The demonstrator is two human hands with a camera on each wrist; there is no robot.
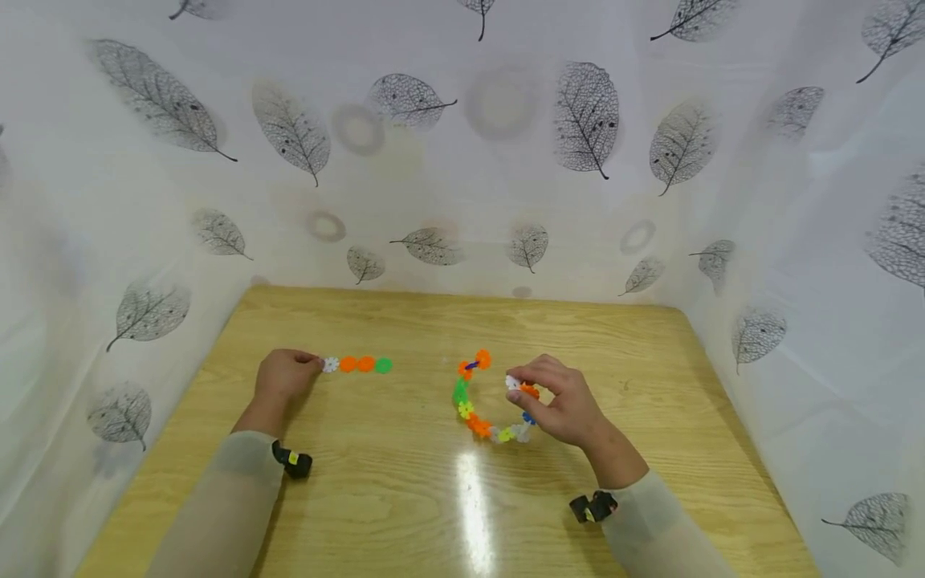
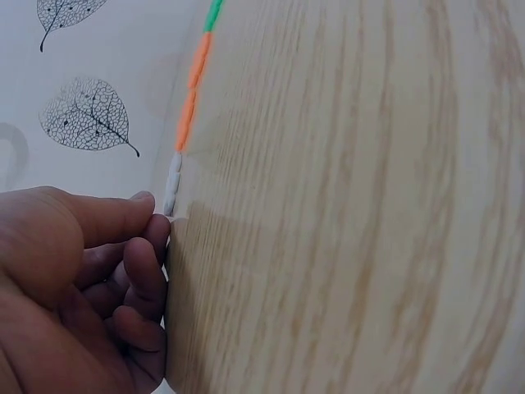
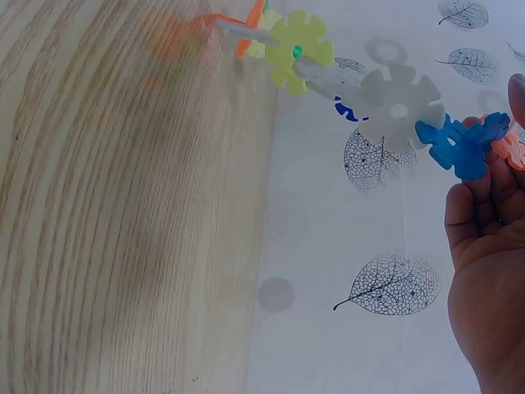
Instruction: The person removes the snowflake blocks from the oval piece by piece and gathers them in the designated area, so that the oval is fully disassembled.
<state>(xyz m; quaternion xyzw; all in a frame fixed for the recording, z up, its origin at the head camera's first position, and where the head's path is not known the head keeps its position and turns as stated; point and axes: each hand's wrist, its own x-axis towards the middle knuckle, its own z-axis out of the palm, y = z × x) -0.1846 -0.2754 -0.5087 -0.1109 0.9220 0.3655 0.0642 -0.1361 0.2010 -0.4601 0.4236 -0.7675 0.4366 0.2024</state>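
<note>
My left hand (image 1: pixel 286 374) is at the left of the table. Its thumb and fingertips pinch the near edge of a white flower disc (image 1: pixel 330 364). Beyond it, in a straight row flat on the table, come two orange flower discs (image 1: pixel 348 364) and a green flower disc (image 1: pixel 384 365). On the right, my right hand (image 1: pixel 560 399) pinches a white flower disc (image 1: pixel 512 383) at one end of a curved chain of flower discs (image 1: pixel 466 409). The right wrist view shows a blue flower disc (image 3: pixel 458 148) by the fingers and a pale yellow one (image 3: pixel 299 52) farther along.
The wooden table (image 1: pixel 376 498) carries a bright glare strip near its front. A white leaf-print curtain (image 1: pixel 433 185) hangs behind the table and along both sides. Each wrist wears a small black camera (image 1: pixel 292 461).
</note>
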